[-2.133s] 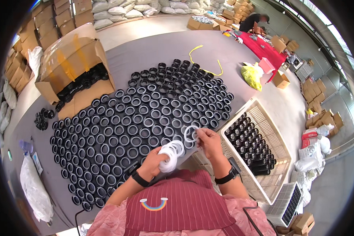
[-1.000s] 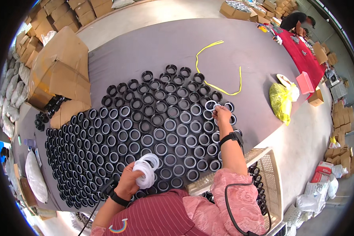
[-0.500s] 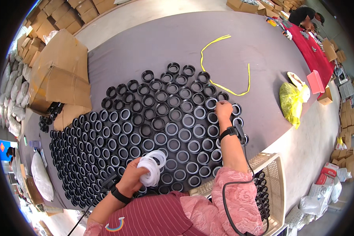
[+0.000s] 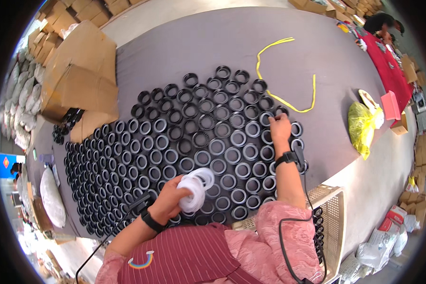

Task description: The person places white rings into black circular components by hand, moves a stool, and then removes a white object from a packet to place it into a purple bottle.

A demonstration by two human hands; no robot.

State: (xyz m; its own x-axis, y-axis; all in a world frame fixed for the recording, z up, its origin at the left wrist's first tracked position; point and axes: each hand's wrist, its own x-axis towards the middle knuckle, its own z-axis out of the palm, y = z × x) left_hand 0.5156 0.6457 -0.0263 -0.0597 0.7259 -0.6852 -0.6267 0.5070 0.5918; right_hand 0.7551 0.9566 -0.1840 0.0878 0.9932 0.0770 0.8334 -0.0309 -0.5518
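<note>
Many black round rings (image 4: pixel 206 120) stand in close rows on a grey cloth-covered table. Those at the near side and left carry a pale ring (image 4: pixel 238 137) on top; the far ones look all black. My left hand (image 4: pixel 169 199) is closed around a loose stack of translucent white rings (image 4: pixel 192 195), held above the near rows. At the right end of the rows, my right hand (image 4: pixel 281 128) has its fingers drawn together and pointing down, right beside a black ring (image 4: pixel 281 110). Whatever its fingertips hold is hidden.
A yellow strap (image 4: pixel 288 105) lies beyond the rings. A yellow plastic bag (image 4: pixel 359 130) and a pink tray (image 4: pixel 390 105) sit at the right. An open cardboard box (image 4: pixel 80 75) stands left. A cream crate (image 4: pixel 333 227) with black rings is beside me. Another person (image 4: pixel 382 22) is far right.
The whole view has shifted, so the table and rings appear further right. Both hands stay nearly in place over the rings, the left one having moved slightly; it still grips the white stack.
</note>
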